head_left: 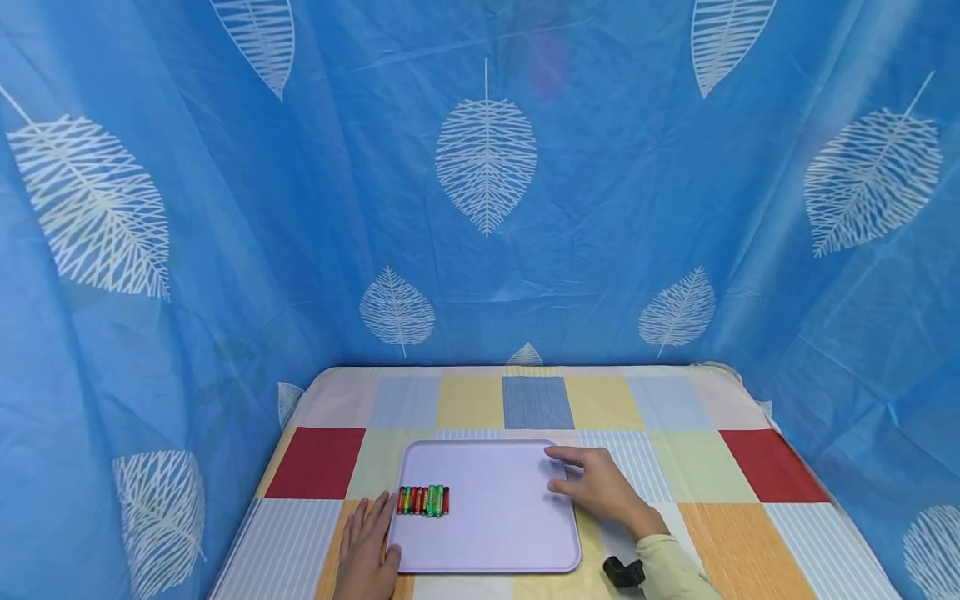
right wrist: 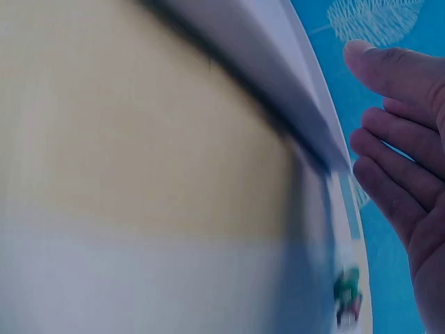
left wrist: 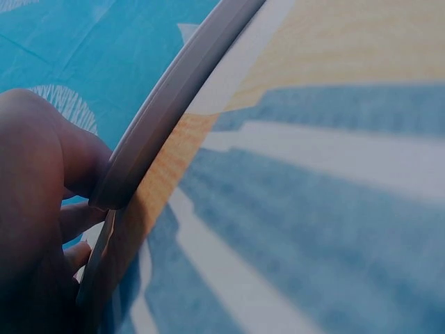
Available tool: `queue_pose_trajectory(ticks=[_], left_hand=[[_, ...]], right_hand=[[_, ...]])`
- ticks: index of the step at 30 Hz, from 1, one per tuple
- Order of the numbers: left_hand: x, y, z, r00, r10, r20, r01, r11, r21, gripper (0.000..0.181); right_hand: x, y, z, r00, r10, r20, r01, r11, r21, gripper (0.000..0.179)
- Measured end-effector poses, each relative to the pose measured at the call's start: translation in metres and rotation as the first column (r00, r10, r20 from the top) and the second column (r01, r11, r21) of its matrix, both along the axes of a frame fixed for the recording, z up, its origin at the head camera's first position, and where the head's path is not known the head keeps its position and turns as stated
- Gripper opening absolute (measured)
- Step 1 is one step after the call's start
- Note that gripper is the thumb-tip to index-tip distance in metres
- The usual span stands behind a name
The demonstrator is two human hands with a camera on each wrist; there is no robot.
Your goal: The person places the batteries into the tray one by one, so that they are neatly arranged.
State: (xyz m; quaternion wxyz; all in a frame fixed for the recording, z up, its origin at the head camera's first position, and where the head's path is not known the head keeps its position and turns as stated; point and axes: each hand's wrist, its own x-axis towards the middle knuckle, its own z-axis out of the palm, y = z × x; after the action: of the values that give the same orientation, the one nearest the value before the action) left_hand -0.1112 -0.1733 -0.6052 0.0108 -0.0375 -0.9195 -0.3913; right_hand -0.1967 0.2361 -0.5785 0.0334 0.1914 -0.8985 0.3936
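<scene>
A pale lilac tray (head_left: 495,533) lies flat on the patchwork cloth. Several red and green batteries (head_left: 423,501) stand side by side in a row at its left side, their long sides together. My left hand (head_left: 367,546) rests at the tray's left edge with fingers extended; in the left wrist view its thumb (left wrist: 87,156) touches the tray's corner. Over the tray's right edge is my right hand (head_left: 596,483), thumb and fingers spread apart and nothing between them. In the right wrist view that hand (right wrist: 407,139) appears beside the tray rim, with blurred batteries (right wrist: 348,296) low down.
A patchwork cloth (head_left: 720,467) of coloured squares covers the table. Blue curtains (head_left: 585,208) with white leaf prints hang behind it and on both sides. A small black device (head_left: 624,572) is by the right sleeve (head_left: 671,567).
</scene>
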Motion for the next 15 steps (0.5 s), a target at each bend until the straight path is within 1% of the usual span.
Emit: queue_pose_trajectory(ticks=[3,5,7,10,13,15], left_hand=[[0.001,0.000,0.000,1.000,-0.002,-0.015,0.001,1.000,-0.002,0.075],[0.001,0.000,0.000,1.000,-0.004,-0.011,0.004,1.000,-0.005,0.075],[0.001,0.000,0.001,1.000,-0.003,0.007,0.003,1.000,-0.007,0.075],[0.001,0.000,0.002,1.000,-0.007,0.017,0.007,1.000,-0.011,0.076],[0.001,0.000,0.003,1.000,-0.011,0.009,0.011,1.000,-0.009,0.076],[0.001,0.000,0.003,1.000,-0.010,0.013,0.010,1.000,-0.005,0.076]], right_hand=[[0.002,0.014,-0.002,1.000,-0.024,-0.007,0.024,1.000,0.016,0.050],[0.004,0.023,-0.003,0.999,-0.041,-0.015,0.041,0.999,0.026,0.050],[0.005,0.033,-0.004,0.998,-0.055,-0.018,0.056,0.998,0.038,0.050],[0.006,0.046,0.000,0.996,-0.089,0.008,0.088,0.994,0.065,0.051],[0.007,0.059,0.004,0.992,-0.118,0.044,0.114,0.990,0.088,0.052],[0.007,0.066,0.006,0.990,-0.130,0.053,0.124,0.987,0.102,0.053]])
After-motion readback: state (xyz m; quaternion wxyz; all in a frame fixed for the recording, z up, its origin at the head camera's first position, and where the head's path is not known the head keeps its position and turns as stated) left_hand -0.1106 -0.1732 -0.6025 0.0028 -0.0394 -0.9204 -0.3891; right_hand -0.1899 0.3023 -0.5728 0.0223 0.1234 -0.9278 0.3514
